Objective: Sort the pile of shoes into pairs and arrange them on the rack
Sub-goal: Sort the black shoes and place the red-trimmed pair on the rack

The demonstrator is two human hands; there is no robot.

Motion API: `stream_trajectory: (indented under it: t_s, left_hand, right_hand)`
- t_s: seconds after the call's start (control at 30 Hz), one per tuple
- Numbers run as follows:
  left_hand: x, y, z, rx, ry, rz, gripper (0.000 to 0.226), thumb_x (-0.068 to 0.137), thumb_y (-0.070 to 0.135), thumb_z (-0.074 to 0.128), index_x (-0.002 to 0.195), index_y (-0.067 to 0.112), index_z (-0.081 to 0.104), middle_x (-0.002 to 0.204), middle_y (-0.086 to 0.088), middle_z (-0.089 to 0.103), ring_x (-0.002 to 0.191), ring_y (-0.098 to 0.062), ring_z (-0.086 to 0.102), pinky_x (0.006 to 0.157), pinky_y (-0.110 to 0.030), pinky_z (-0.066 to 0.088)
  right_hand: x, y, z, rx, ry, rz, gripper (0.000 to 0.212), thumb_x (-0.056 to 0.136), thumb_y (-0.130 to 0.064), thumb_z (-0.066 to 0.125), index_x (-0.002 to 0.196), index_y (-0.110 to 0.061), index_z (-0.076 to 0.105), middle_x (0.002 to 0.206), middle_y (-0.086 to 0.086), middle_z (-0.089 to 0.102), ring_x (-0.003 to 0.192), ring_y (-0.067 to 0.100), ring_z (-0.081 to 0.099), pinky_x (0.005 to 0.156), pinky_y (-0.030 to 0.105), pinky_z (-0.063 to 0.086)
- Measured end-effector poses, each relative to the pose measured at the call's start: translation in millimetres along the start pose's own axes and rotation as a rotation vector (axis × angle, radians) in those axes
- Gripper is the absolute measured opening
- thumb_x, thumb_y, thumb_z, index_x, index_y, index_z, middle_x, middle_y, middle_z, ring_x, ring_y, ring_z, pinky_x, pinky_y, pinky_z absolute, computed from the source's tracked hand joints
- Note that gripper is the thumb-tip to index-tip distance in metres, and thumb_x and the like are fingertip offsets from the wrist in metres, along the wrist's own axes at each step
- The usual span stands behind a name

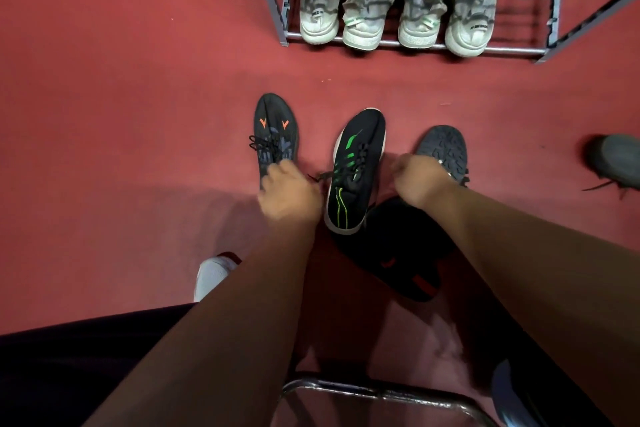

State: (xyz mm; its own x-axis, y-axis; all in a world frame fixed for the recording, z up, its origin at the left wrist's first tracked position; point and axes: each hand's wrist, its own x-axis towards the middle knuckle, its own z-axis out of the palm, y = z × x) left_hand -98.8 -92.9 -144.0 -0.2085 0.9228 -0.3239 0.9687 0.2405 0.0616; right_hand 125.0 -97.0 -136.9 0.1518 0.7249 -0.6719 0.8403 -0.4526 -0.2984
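Observation:
On the red carpet in front of me lies a dark shoe with orange marks, toe pointing away; my left hand is closed on its heel end. A black shoe with green stripes lies between my hands, untouched. My right hand grips the heel end of a grey shoe turned sole up. A black shoe with red marks lies under my right forearm. The metal shoe rack stands at the top with cream, black and white pairs on it.
A lone grey shoe lies at the right edge of the carpet. My white shoe shows by my left arm. A chrome chair frame curves across the bottom. Bare red carpet stretches to the left.

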Motion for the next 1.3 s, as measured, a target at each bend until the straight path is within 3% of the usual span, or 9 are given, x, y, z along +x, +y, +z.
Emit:
stream_trajectory:
  t_s: [0.1,0.2,0.33,0.53,0.7,0.9,0.97,1.2,1.3]
  left_hand:
    - [-8,45,-2,-0.233,-0.339,0.068,0.086,0.085,0.077,0.054,0.137,0.008,0.048,0.138,-0.017,0.052,0.128,-0.04,0.054,0.103,-0.048,0.047]
    - [-18,69,4,-0.112,-0.514,0.086,0.125,0.067,0.084,0.069,0.157,0.01,0.022,0.157,-0.015,0.031,0.138,-0.039,0.044,0.11,-0.048,0.043]
    - [-22,66,17,0.02,-0.564,0.134,0.144,0.07,0.064,0.085,0.163,0.009,-0.009,0.169,-0.016,0.006,0.144,-0.041,0.037,0.114,-0.045,0.038]
    - [-16,63,23,-0.088,-0.528,0.093,0.152,0.055,0.062,0.094,0.163,0.013,-0.001,0.161,-0.017,0.027,0.141,-0.04,0.043,0.114,-0.044,0.042]
    - [-1,48,23,-0.291,-0.569,0.069,0.119,0.06,0.049,0.097,0.151,0.013,0.029,0.145,-0.011,0.052,0.135,-0.031,0.052,0.112,-0.038,0.044]
    - [20,36,22,-0.482,-0.442,0.061,0.046,0.076,0.033,0.09,0.114,0.02,0.066,0.105,0.001,0.072,0.095,-0.017,0.071,0.078,-0.018,0.052]
    - [23,40,20,-0.657,-0.43,0.044,0.026,0.082,0.028,0.086,0.101,0.021,0.071,0.092,0.007,0.073,0.087,-0.014,0.073,0.07,-0.017,0.053]
    - [34,72,9,-1.067,-0.35,-0.072,0.056,0.098,0.019,0.071,0.147,0.007,0.048,0.117,0.011,0.066,0.107,-0.008,0.066,0.098,-0.026,0.046]
    - [36,71,6,-0.391,-0.399,-0.052,0.057,0.098,0.04,0.064,0.143,0.006,0.054,0.139,-0.008,0.063,0.127,-0.026,0.061,0.107,-0.028,0.044]
  right_hand:
    - [-7,29,0,-0.053,0.06,0.031,0.036,0.093,-0.023,0.057,0.124,-0.012,0.071,0.131,0.018,0.066,0.122,0.04,0.061,0.103,0.044,0.052]
    - [-20,56,-4,-0.129,0.032,0.066,0.046,0.086,-0.045,0.062,0.126,-0.022,0.067,0.14,0.013,0.054,0.131,0.042,0.049,0.108,0.048,0.045]
    - [-34,89,-4,-0.325,-0.154,0.017,0.086,0.066,-0.082,0.06,0.139,-0.036,0.051,0.146,0.002,0.042,0.138,0.035,0.039,0.107,0.057,0.038]
    - [-42,105,6,-0.489,-0.108,-0.027,0.1,0.061,-0.082,0.074,0.142,-0.03,0.046,0.143,0.006,0.047,0.134,0.035,0.047,0.104,0.052,0.038]
    - [-35,102,-28,-0.393,-0.186,-0.02,0.055,0.075,-0.08,0.065,0.103,-0.033,0.065,0.113,0.0,0.066,0.116,0.027,0.059,0.097,0.045,0.037]
    - [-28,110,-68,0.102,0.038,0.112,0.047,0.091,-0.062,0.069,0.084,-0.015,0.068,0.074,0.006,0.071,0.08,0.03,0.07,0.058,0.029,0.042]
    - [-24,108,-75,0.273,0.11,0.164,0.051,0.091,-0.062,0.068,0.082,-0.012,0.072,0.073,0.01,0.072,0.075,0.029,0.069,0.06,0.033,0.048]
    - [-6,86,-49,0.672,0.155,0.255,0.038,0.096,-0.051,0.069,0.097,-0.014,0.074,0.085,0.005,0.075,0.075,0.026,0.069,0.07,0.032,0.056]
    - [-2,81,-39,0.444,0.22,0.313,0.044,0.102,-0.041,0.061,0.121,-0.001,0.066,0.118,0.021,0.071,0.112,0.04,0.065,0.09,0.039,0.05]
